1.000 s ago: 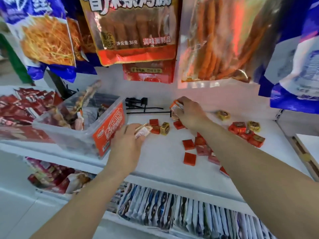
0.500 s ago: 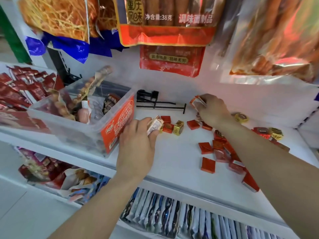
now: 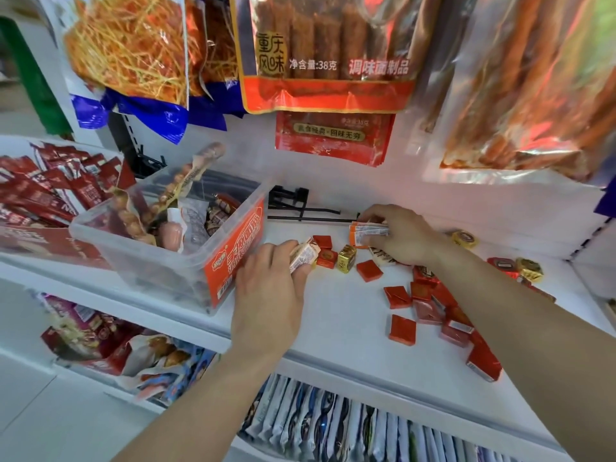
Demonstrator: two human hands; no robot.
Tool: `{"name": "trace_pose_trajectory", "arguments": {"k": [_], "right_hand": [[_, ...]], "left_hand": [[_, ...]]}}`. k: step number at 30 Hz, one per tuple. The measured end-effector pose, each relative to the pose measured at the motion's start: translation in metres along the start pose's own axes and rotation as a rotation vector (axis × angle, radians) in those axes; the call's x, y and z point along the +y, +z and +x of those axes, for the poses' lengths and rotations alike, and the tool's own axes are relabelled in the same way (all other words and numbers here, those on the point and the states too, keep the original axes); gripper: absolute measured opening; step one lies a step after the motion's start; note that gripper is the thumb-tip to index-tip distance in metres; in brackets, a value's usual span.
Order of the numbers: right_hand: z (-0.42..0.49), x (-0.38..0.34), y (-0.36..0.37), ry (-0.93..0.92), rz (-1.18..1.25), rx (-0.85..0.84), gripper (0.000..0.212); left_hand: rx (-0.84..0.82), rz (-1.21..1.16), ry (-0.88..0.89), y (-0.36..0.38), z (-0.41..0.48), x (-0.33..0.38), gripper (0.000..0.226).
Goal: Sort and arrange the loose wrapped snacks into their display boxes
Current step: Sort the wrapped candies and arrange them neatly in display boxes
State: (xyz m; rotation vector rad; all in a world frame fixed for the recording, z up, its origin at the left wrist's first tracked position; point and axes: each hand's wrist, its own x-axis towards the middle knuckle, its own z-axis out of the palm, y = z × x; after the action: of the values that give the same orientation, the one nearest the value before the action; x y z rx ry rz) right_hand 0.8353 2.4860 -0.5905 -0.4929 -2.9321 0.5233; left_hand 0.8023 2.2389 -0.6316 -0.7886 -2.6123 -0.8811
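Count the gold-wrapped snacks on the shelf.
3 gold-wrapped snacks: one between the left hand and right hand, one right of that hand, one far right. The right arm may hide more.

**What You Cannot Make Out**

Your left hand [image 3: 270,295] covers most of the pale wrapped snacks [image 3: 305,256] it grips; how many it holds you cannot tell, and their print is too small to read. Your right hand [image 3: 400,238] hides one end of the orange-and-white packets [image 3: 368,232] it pinches, and a dark-printed wrapper [image 3: 383,256] beneath its palm shows only an edge. Your right forearm [image 3: 516,321] crosses the pile of red squares [image 3: 430,311], so some lie partly out of sight. The hanging bags [image 3: 326,61] are cut off by the top edge; the rightmost bag [image 3: 533,88] is blurred. The box of red sachets [image 3: 43,195] runs off the left edge, the upright packets [image 3: 333,425] below off the bottom.
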Motion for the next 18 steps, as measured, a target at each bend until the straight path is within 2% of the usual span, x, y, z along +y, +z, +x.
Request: {"name": "trace_pose_trajectory", "arguments": {"k": [3, 6, 8, 10, 14, 18], "right_hand": [[0.003, 0.0, -0.001, 0.008, -0.031, 0.013, 0.032], [-0.006, 0.005, -0.007, 0.069, 0.172, 0.135, 0.035], [-0.016, 0.003, -0.008, 0.106, 0.283, 0.143, 0.041], [-0.022, 0.0, -0.002, 0.101, 0.225, 0.075, 0.045], [-0.025, -0.004, 0.009, 0.181, -0.088, -0.015, 0.056], [-0.028, -0.011, 0.017, 0.144, -0.122, -0.009, 0.058]], "left_hand": [[-0.005, 0.011, 0.004, 0.001, 0.0, 0.0, 0.039], [0.009, 0.002, -0.01, 0.0, 0.0, 0.0, 0.04], [0.018, 0.015, -0.014, 0.0, -0.001, 0.0, 0.041], [0.018, 0.035, -0.01, 0.0, -0.001, 0.0, 0.041], [0.006, 0.046, -0.011, -0.001, -0.002, 0.002, 0.041], [-0.003, 0.008, -0.022, -0.004, 0.003, 0.006, 0.04]]}}
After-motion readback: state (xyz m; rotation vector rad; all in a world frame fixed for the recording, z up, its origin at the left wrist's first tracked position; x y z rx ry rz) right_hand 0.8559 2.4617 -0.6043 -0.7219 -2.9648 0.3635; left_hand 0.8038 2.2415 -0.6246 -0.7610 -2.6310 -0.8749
